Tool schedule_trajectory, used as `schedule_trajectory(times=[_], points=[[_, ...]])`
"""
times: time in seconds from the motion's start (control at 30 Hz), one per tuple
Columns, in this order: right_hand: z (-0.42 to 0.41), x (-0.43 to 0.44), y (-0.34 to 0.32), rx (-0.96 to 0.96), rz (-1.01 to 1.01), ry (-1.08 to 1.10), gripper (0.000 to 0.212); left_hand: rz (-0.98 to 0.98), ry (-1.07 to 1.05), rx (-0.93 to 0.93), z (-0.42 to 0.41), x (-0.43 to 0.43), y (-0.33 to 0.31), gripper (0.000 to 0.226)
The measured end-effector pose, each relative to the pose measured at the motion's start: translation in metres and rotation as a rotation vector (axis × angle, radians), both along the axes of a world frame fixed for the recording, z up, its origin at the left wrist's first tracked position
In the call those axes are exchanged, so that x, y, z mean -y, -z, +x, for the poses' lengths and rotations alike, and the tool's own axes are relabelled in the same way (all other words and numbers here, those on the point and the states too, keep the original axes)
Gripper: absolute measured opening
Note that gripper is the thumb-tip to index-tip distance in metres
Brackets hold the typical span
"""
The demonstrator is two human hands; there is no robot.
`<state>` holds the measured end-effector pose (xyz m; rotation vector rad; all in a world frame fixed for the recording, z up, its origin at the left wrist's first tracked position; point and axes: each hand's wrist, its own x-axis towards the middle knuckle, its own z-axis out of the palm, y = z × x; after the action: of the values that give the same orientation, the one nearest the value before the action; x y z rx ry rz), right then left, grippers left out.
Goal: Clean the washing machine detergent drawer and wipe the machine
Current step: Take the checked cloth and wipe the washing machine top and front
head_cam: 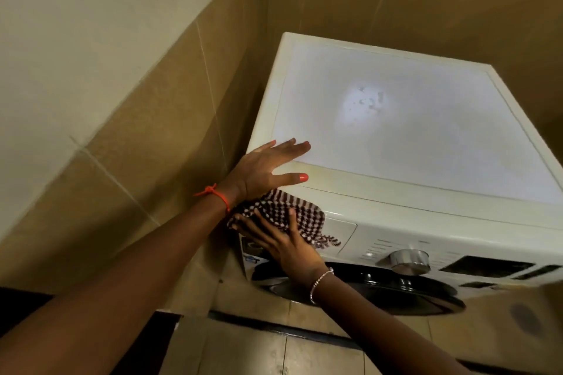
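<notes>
With the detergent drawer (336, 230) shut, wiping looked underway: the right hand (285, 242) pressed a checked cloth (283, 211) flat against the washing machine (426, 192), while the left hand (262, 169) rested spread and empty on its still-smudged top.

1. We note the washing machine (396, 131) top lies bare; a hand could sweep it freely right and back.
2. Tiled wall (137, 119) stands close on the left; only a narrow gap there.
3. Left hand (262, 167) occupies the front-left corner.
4. Right hand (283, 240) and checked cloth (286, 210) cover the drawer front; dial (409, 260) protrudes alongside.
</notes>
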<state>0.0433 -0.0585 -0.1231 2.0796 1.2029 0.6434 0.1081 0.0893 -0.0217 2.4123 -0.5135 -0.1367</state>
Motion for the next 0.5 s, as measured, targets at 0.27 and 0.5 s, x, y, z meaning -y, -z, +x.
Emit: schedule_trajectory(times=[0.27, 0.5], points=[[-0.015, 0.109, 0.032, 0.052, -0.004, 0.001, 0.099, 0.410, 0.254, 0.265, -0.004, 0.004, 0.005, 0.088], [-0.045, 0.109, 0.024, -0.053, 0.416, 0.282, 0.079, 0.525, 0.442, 0.363, -0.005, 0.006, 0.007, 0.072]])
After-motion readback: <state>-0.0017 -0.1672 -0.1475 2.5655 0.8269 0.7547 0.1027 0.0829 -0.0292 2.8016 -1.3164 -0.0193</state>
